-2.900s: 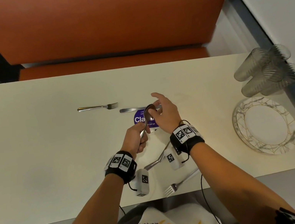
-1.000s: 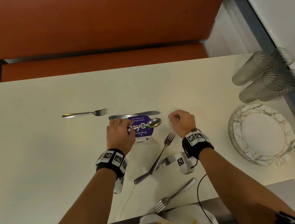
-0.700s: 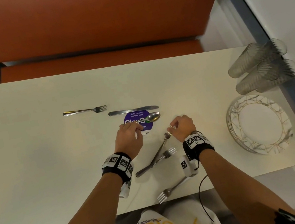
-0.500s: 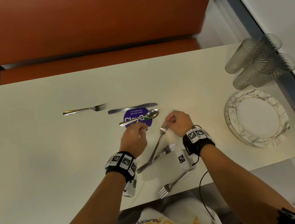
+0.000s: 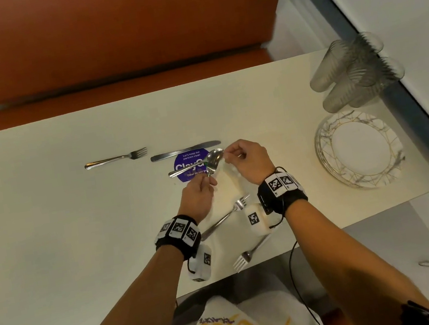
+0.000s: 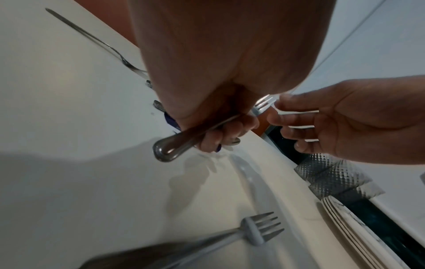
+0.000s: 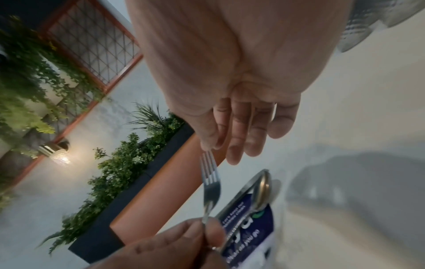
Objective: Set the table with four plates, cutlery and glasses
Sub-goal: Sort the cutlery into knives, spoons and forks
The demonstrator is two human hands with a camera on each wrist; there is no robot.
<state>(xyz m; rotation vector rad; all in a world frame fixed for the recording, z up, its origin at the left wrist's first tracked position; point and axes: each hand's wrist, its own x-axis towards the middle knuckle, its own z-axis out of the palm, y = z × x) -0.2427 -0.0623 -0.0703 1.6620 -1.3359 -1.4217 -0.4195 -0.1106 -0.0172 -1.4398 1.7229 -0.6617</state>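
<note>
My left hand (image 5: 203,185) grips a fork (image 6: 184,140) by its handle and holds it raised over the table (image 5: 46,218), tines pointing away from me. My right hand (image 5: 231,156) hovers at the tines (image 7: 209,172) with relaxed, nearly straight fingers (image 7: 232,138); whether they touch the tines is unclear. Below lie a spoon (image 5: 196,164) on a purple sticker (image 5: 184,167) and a knife (image 5: 186,151). One fork (image 5: 116,159) lies at the far left, another fork (image 5: 225,216) between my wrists, a third fork (image 5: 249,256) at the near edge.
A stack of plates (image 5: 366,179) sits at the right end of the table, with several clear glasses (image 5: 354,73) lying on their sides behind it. An orange bench (image 5: 102,39) runs along the far side. A white wall closes the right.
My left hand laid the spoon on the sticker. My right hand lifted a crossed fork by its tines, and my left hand took its handle. The fork now hangs above the spoon.
</note>
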